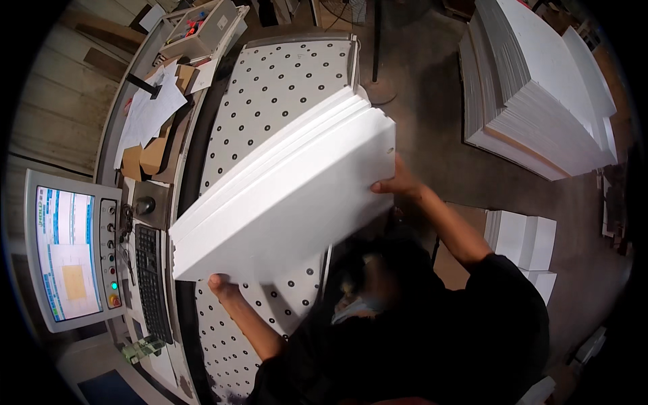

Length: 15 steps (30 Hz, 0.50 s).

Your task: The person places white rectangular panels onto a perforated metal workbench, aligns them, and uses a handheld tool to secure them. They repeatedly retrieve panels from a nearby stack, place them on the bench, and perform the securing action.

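Panels (290, 196) held at both ends, slanting over a dotted table (282, 75).
Clasps the lower left corner with the left hand (227, 290), thumb at the edge, fingers tucked under, exact spread hidden. Grips the right end with the right hand (401, 182), thumb on the near face, fingers half closed behind, largely hidden. Just left of the table, a keyboard (152, 283) and lit monitor (67, 253); to the right, a small stack (525, 239), white. Farther off, papers (152, 108) and an open bin (212, 30) at upper left, a tall stack (540, 101), white, at upper right.
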Available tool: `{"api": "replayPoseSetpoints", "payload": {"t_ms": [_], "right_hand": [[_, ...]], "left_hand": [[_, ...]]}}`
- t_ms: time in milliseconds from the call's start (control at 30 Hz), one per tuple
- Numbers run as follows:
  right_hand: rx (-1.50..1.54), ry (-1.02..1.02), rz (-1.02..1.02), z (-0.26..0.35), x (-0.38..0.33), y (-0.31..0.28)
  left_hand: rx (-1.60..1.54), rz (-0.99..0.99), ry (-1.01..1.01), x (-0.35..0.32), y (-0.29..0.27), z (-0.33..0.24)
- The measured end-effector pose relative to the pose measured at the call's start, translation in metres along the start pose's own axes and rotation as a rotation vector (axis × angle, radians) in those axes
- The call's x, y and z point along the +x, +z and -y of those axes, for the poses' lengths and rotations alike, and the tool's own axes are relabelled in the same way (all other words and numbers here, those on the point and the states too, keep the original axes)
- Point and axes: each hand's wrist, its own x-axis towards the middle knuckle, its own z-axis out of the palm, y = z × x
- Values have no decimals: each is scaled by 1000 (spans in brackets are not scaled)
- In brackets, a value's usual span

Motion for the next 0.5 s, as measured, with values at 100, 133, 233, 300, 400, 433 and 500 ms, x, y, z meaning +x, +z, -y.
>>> {"api": "replayPoseSetpoints", "payload": {"t_ms": [100, 133, 233, 300, 400, 433, 500], "right_hand": [[-159, -75, 15, 9, 8, 4], [-199, -116, 22, 13, 8, 8], [-351, -159, -22, 7, 4, 6], [-400, -111, -33, 7, -4, 2], [-297, 35, -35, 3, -20, 13], [-362, 73, -40, 2, -24, 15], [-462, 116, -43, 7, -31, 22]], "left_hand": [[181, 99, 184, 32, -40, 24], [145, 25, 130, 32, -42, 26], [76, -101, 12, 31, -27, 22], [71, -158, -35, 30, -25, 22], [74, -214, -65, 22, -29, 25], [75, -233, -71, 19, -31, 27], [86, -263, -84, 13, -32, 30]]}}
